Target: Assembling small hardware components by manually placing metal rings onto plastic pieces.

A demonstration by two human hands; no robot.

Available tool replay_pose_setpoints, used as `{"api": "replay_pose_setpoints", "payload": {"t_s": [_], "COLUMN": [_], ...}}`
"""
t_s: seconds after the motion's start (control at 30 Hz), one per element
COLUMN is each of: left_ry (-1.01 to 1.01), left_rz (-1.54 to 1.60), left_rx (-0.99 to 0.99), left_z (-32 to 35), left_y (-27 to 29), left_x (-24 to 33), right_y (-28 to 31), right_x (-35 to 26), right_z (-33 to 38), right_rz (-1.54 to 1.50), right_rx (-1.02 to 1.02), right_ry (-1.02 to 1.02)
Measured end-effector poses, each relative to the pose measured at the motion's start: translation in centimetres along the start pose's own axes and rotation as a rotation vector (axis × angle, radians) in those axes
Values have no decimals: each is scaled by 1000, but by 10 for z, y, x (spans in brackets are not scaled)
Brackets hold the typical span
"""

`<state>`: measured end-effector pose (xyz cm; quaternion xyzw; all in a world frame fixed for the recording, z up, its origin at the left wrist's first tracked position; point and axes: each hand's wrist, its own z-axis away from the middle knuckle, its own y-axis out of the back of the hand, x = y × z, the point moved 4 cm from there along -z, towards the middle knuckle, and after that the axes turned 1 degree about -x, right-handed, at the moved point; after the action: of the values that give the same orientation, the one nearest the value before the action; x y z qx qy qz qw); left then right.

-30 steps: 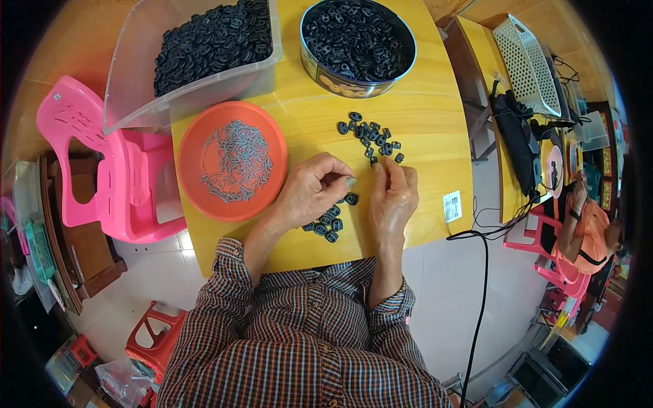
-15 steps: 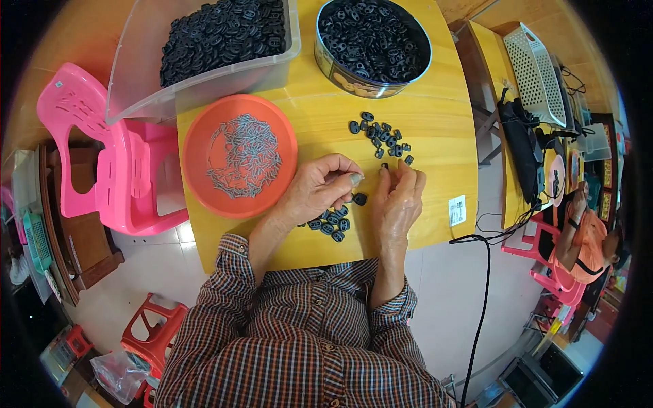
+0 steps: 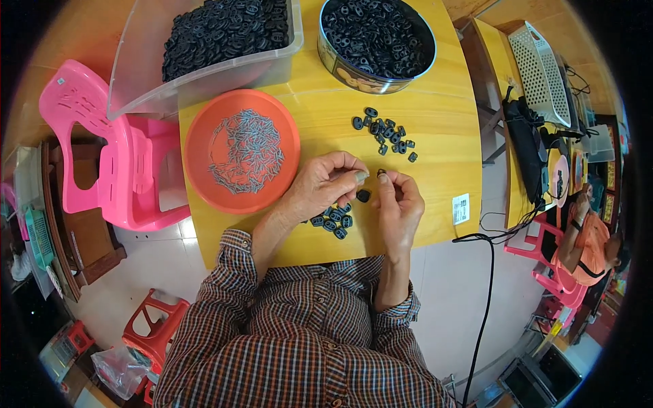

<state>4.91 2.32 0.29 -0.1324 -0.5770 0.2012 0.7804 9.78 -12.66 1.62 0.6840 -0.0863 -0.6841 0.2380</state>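
My left hand [image 3: 326,182] is closed in a pinch over the table; a tiny pale tip shows at its fingertips, too small to name. Facing it, my right hand [image 3: 401,204] pinches a small black plastic piece [image 3: 381,172] between thumb and fingers. The two hands are close but apart. Below and between them lies a single black cord lock [image 3: 363,196]. Several black cord locks [image 3: 333,221] lie in a pile beside my left wrist, partly hidden by the hand. Beyond my right hand is a loose group of small black plastic pieces [image 3: 388,129].
An orange bowl [image 3: 197,183] of small grey metal springs [image 3: 252,146] stands left of my hands. Behind are a clear plastic bin [image 3: 204,87] and a round tin [image 3: 371,85], both full of black pieces. A pink chair [image 3: 115,177] adjoins the yellow table [image 3: 442,122].
My right hand has drawn back slightly from the loose pieces, with a small black piece now showing in its fingertips. My left hand stays pinched, nearly in place. The view has shifted slightly.
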Motion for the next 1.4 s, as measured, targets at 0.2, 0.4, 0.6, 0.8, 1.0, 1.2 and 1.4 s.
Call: {"api": "replay_pose_setpoints", "payload": {"t_s": [0.2,0.4,0.6,0.8,1.0,1.2,1.4], "left_ry": [-41,-35,-18,-17,-27,-40,-28], "left_rz": [38,-1,-7,-23,-45,-54,-102], "left_rx": [-47,-46,-43,1,21,11,24], "left_z": [0,-1,-1,0,0,0,0], "left_y": [-1,-2,-2,-3,-3,-2,-2], "left_x": [-3,-4,-6,-4,-3,-5,-3], "right_y": [-2,-4,-5,-6,-5,-6,-9], "right_x": [-16,-12,-10,-6,-10,-15,-15], "right_z": [9,11,10,10,11,13,11], "right_rz": [-587,-654,-653,-639,-586,-480,-444], "right_rx": [-194,-214,-216,-199,-166,-143,-153], "right_ry": [-265,-264,-271,-270,-206,-141,-111]}}
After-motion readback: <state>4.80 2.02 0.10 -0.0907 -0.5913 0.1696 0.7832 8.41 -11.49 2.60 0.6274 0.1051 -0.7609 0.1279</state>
